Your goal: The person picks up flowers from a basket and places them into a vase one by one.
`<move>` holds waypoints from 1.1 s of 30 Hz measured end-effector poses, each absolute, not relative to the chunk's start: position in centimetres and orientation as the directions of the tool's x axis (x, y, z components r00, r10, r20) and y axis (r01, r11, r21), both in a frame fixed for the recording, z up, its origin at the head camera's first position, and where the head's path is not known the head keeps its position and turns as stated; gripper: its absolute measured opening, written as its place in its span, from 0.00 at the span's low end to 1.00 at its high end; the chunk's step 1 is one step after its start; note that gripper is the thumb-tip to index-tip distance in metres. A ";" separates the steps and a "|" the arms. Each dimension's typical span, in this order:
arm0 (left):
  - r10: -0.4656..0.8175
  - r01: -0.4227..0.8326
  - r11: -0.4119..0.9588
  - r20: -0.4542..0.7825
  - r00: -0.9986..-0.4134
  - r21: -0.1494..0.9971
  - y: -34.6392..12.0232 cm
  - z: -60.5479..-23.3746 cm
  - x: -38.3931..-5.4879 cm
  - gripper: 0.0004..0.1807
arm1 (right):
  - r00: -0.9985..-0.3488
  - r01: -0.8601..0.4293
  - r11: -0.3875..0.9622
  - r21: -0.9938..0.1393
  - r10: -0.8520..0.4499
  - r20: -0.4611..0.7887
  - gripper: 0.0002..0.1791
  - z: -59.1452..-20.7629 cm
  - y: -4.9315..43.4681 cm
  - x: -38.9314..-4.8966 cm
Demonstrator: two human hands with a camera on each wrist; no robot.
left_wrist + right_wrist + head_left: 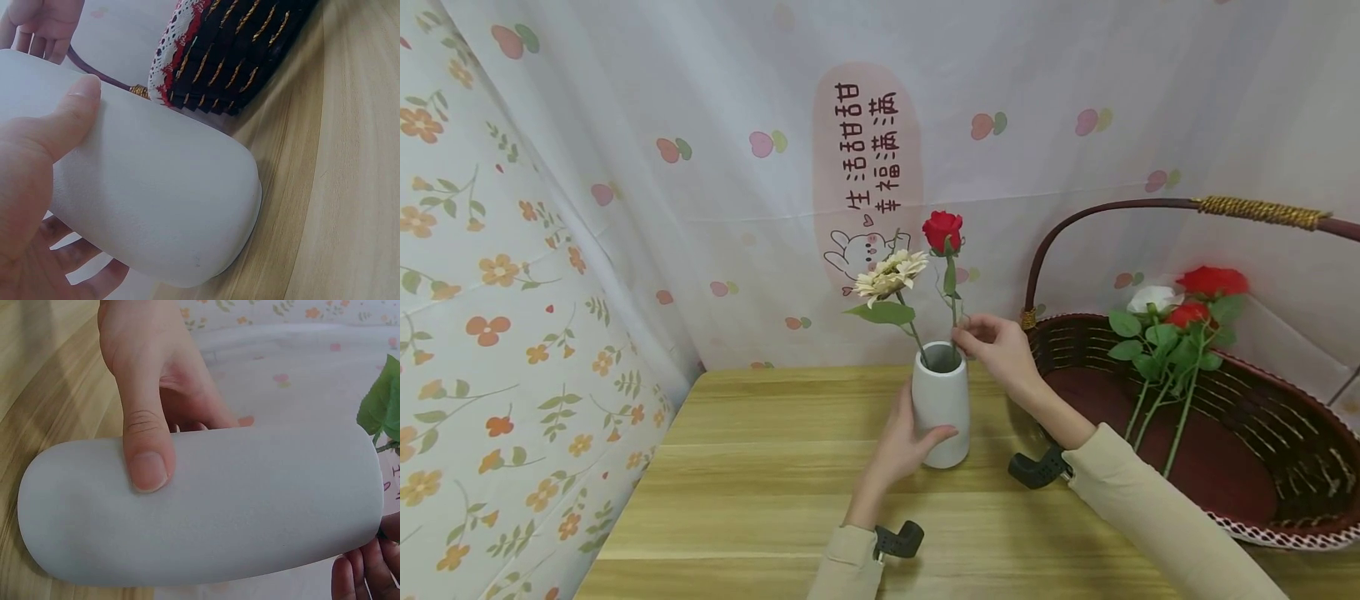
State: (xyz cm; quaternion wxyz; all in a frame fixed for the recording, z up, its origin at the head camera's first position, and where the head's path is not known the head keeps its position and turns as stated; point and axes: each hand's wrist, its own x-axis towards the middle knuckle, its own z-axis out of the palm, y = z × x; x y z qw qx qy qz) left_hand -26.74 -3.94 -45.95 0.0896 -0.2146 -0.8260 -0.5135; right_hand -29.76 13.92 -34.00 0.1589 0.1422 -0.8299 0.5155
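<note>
A white vase (pixel 945 417) stands upright on the wooden table. Around its side curls my left hand (pixel 895 446), with the thumb (pixel 75 115) across the front in the left wrist view. My right hand (pixel 1003 354) is at the rim and pinches the stem of a red rose (pixel 942 231), whose lower end is inside the vase. A cream daisy-like flower (pixel 891 277) with a green leaf leans left out of the same vase. The vase wall hides both stem ends. Only the fingers (pixel 378 569) of the right hand show at the right edge of the right wrist view.
To the right sits a dark woven basket (pixel 1217 517) with a tall arched handle (pixel 1097 208). Inside lie a white rose (pixel 1154 298) and red roses (pixel 1212 281) with long stems. A printed curtain (pixel 700 233) hangs behind the table (pixel 737 483).
</note>
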 end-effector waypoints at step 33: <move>0.272 0.448 0.384 0.364 -0.891 0.808 -4.0 -46.0 -27.0 0.51 | -0.916 -0.401 0.397 -0.825 -0.168 0.364 0.13 -33.1 13.0 -28.3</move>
